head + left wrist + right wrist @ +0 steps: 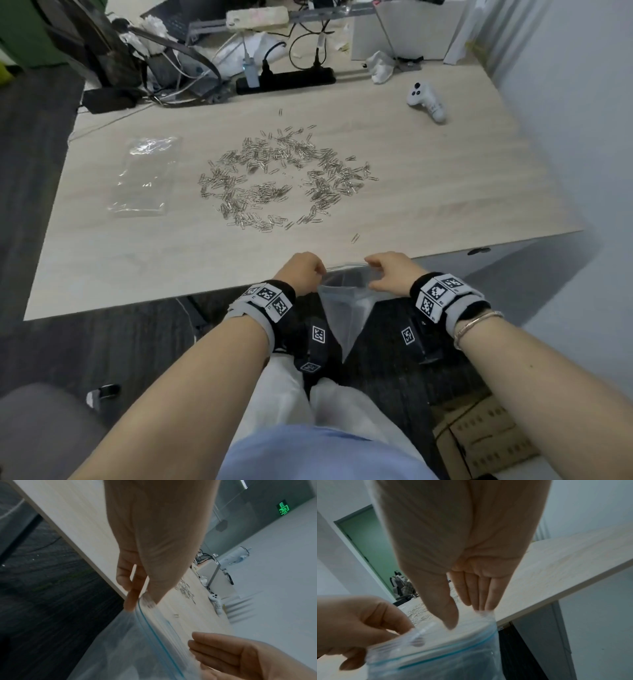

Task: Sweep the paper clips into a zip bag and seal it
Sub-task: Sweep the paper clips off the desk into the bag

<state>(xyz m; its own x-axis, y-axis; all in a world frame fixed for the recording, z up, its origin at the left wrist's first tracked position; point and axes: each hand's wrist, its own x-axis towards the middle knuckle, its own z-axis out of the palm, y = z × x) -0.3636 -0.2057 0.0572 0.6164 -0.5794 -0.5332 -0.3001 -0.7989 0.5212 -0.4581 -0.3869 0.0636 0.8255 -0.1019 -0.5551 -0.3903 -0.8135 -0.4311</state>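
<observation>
Several silver paper clips (pixel 284 178) lie scattered in a broad ring on the middle of the pale wooden table (pixel 445 192). A clear zip bag (pixel 346 308) with a blue zip line (pixel 154 630) hangs just below the table's near edge, its mouth held apart. My left hand (pixel 320 274) pinches the bag's left corner (pixel 142 600). My right hand (pixel 371 274) holds the right side of the rim (pixel 485 613) between thumb and nearly straight fingers. One stray clip (pixel 355 238) lies close to the edge above the bag.
A second clear bag (pixel 144 174) lies flat on the table's left. A white controller (pixel 426 101) sits at the back right. A black power strip (pixel 284 82) and tangled cables crowd the back. A wall runs along the right.
</observation>
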